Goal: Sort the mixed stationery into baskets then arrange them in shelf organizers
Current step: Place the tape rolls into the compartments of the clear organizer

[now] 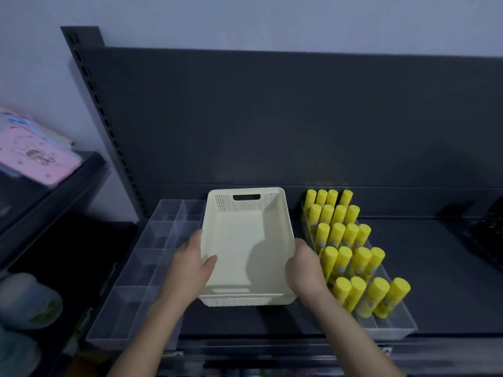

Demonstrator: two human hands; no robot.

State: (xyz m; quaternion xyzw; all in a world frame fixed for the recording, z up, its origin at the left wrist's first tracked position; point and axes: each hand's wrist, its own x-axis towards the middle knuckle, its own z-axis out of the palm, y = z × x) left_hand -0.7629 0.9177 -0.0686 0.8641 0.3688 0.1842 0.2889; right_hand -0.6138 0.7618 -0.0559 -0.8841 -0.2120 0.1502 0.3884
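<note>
no text, brand or number can be read anywhere here. the yellow glue sticks, just right of the right hand, carry small printed labels low on their bodies, too blurred to make out. the pink case, far up and left of the left hand, shows a cartoon drawing but no legible lettering. the cream basket held by both hands shows no readable mark.

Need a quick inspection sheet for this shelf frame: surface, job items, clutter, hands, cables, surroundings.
Surface: dark shelf, lit dimly.
Job's things: empty cream basket between an empty clear divided organizer and a clear organizer of upright yellow glue sticks.
Clutter: pink case on the neighbouring shelf, left.
Hands: left hand and right hand each grip a basket side.
Cables: nothing seen.
Surroundings: dark back panel, slotted upright, pale wall.
</note>
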